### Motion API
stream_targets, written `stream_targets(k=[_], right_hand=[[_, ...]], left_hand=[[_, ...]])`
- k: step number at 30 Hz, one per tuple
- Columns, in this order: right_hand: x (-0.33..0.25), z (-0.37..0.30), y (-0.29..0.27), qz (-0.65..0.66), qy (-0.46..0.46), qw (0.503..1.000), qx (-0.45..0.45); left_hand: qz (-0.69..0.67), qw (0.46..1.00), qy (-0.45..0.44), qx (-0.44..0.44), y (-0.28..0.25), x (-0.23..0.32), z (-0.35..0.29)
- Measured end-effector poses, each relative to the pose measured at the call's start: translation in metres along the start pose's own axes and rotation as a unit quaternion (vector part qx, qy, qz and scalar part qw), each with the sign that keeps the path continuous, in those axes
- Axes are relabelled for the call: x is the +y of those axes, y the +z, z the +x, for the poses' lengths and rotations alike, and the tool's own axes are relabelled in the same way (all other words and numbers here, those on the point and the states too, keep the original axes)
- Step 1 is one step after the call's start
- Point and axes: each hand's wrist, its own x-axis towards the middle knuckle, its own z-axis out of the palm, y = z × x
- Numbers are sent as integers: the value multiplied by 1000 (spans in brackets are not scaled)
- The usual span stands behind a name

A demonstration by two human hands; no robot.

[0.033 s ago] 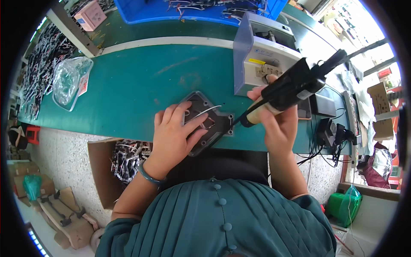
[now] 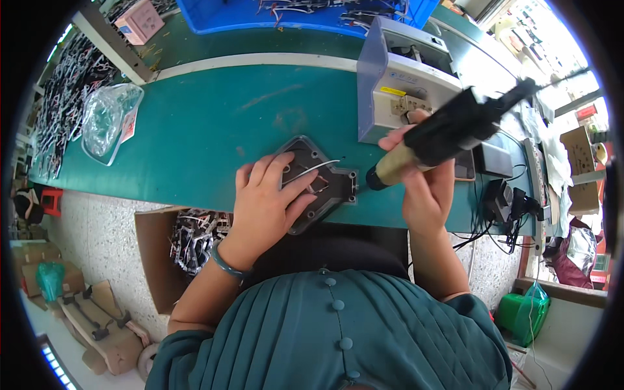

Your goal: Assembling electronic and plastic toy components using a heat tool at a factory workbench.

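Note:
A dark grey plastic housing (image 2: 336, 186) with screw posts lies on the green bench at its near edge. My left hand (image 2: 263, 198) holds it down, fingers over its left part and thumb inside. A white wire (image 2: 328, 162) rises out of the housing past my fingertips. My right hand (image 2: 429, 188) is closed around an electric screwdriver (image 2: 442, 133) with a black body and a beige front. It tilts down toward the housing's right end, its dark nose just apart from the screw posts there. Motion blurs the tool, and its bit cannot be made out.
A grey bench machine (image 2: 396, 84) stands behind the screwdriver. Black adapters and cables (image 2: 507, 201) lie at right, near a phone (image 2: 465, 166). A clear plastic bag (image 2: 107, 123) lies at left. A blue bin (image 2: 221, 19) of wires stands behind; a cardboard box (image 2: 156, 253) sits below the bench.
My right hand has drawn the screwdriver slightly up and to the right, away from the housing's right end. My left hand stays on the housing.

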Motion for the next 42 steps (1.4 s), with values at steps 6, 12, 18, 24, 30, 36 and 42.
stream_targets(k=[6, 12, 18, 24, 30, 36, 42], right_hand=[[-14, 22, -26, 65, -139, 981, 118], [-47, 73, -35, 185, -239, 945, 125], [-22, 105, -40, 38, -189, 977, 93], [-5, 121, -48, 104, -163, 978, -76], [-11, 117, -34, 86, -167, 970, -152], [-25, 86, -25, 165, -123, 979, 10], [0, 61, 20, 235, -111, 965, 23]], left_hand=[[-2, 999, 39, 15, 6, -3, -3], [-8, 999, -24, 35, 13, -2, 5], [-42, 998, -39, 41, 23, -6, 7], [-78, 996, -46, 24, 20, -11, 4], [-78, 996, -49, 22, 17, -9, 1], [-90, 995, -37, 35, 17, -2, 12], [-87, 995, -45, 38, 19, 8, 18]])
